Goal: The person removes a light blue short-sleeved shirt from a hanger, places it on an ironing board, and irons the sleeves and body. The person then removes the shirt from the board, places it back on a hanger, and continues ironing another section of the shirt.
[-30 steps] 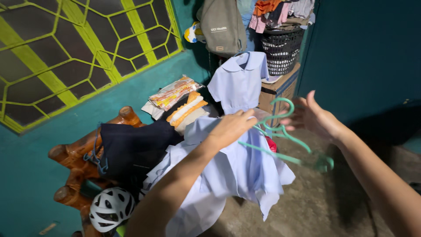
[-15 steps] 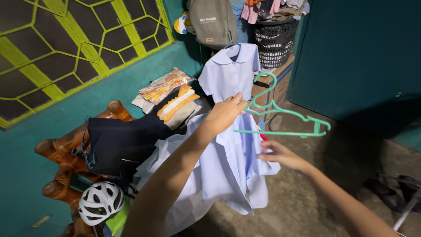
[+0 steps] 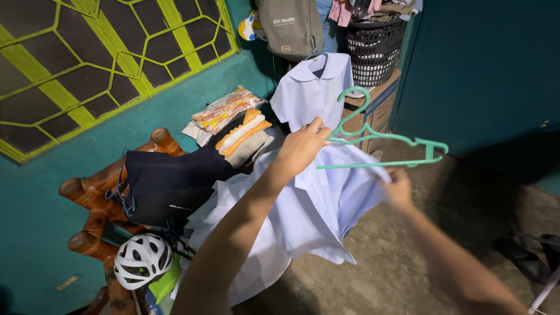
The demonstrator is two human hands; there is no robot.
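Note:
My left hand (image 3: 302,147) holds up a green plastic hanger (image 3: 385,140) together with the top of a light blue shirt (image 3: 315,204) that droops below it. My right hand (image 3: 398,185) grips the shirt's right edge, pulling the cloth out toward the hanger's arm. A second light blue shirt (image 3: 315,93) with a round collar hangs on a hanger behind, against the wall.
A wooden log chair (image 3: 96,195) at left carries a dark garment (image 3: 172,184) and more pale cloth. A white bicycle helmet (image 3: 142,259) sits low left. Folded orange-white fabric (image 3: 242,133), a black laundry basket (image 3: 373,55) on a cardboard box, a grey bag (image 3: 290,26), dark shoes (image 3: 528,256).
My right hand let go of the hanger, dropped to the shirt and now grips its right edge higher up. My left hand took over the hanger and keeps it raised.

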